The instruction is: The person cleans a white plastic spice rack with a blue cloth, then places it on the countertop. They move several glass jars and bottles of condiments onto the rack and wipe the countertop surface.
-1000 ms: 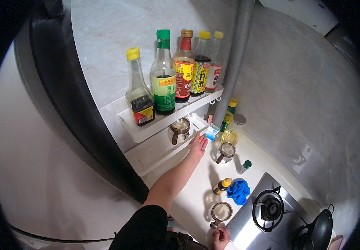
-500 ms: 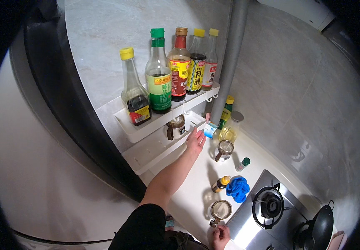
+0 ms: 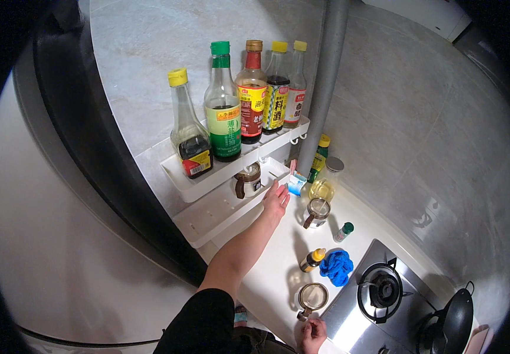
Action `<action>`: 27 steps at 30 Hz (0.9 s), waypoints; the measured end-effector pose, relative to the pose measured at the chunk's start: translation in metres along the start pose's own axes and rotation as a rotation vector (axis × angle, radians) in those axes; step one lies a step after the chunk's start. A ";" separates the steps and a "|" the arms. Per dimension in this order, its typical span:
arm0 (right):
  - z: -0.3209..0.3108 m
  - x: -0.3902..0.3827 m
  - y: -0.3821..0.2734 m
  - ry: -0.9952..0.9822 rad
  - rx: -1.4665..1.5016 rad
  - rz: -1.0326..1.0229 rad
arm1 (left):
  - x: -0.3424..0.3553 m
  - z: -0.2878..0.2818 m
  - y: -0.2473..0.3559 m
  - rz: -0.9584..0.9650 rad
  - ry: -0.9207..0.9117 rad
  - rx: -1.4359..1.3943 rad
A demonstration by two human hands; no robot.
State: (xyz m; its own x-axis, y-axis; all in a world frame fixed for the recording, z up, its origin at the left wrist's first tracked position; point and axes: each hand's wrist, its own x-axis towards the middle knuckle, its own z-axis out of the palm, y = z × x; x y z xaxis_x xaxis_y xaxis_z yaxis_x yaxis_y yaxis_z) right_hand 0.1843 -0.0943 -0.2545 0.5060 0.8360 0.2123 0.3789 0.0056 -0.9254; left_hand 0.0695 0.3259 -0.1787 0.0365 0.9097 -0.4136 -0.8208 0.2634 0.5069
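Observation:
My left hand reaches to the front edge of the lower white shelf, fingers stretched and slightly apart, nothing seen in them. On that shelf, left of the hand, stands a seasoning jar with a brown handle. A blue-and-white packet is just right of my fingertips. My right hand is low at the counter's near edge, fingers curled; whether anything is in them is hidden. Right beside its fingertips is the handle of another seasoning jar, with a clear lid and brown rim.
Several sauce bottles, among them a green-capped bottle, line the upper shelf. The counter holds a third seasoning jar, an oil bottle, a green-capped shaker, a yellow-topped bottle and a blue cloth. Rightward are a gas stove and wok.
The view has shifted very slightly. Both hands keep nearly the same places, and nothing has been visibly taken or let go.

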 end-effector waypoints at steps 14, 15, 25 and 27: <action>-0.001 0.000 0.001 -0.005 0.015 -0.007 | -0.003 0.008 -0.007 0.090 0.109 0.006; -0.003 0.000 0.002 -0.017 -0.010 -0.029 | -0.003 0.009 -0.008 0.098 0.127 0.010; 0.000 -0.005 0.015 0.027 0.083 0.033 | 0.005 0.010 -0.012 0.095 0.146 0.018; -0.001 -0.006 0.023 0.021 0.103 0.062 | 0.003 0.008 -0.010 0.094 0.132 0.026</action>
State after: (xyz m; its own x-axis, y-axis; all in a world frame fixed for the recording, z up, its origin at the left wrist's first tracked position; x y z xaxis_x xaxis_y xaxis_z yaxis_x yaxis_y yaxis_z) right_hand 0.1913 -0.0997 -0.2767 0.5424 0.8248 0.1596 0.2655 0.0119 -0.9640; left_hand 0.0824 0.3283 -0.1791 -0.1159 0.8813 -0.4582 -0.8018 0.1893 0.5668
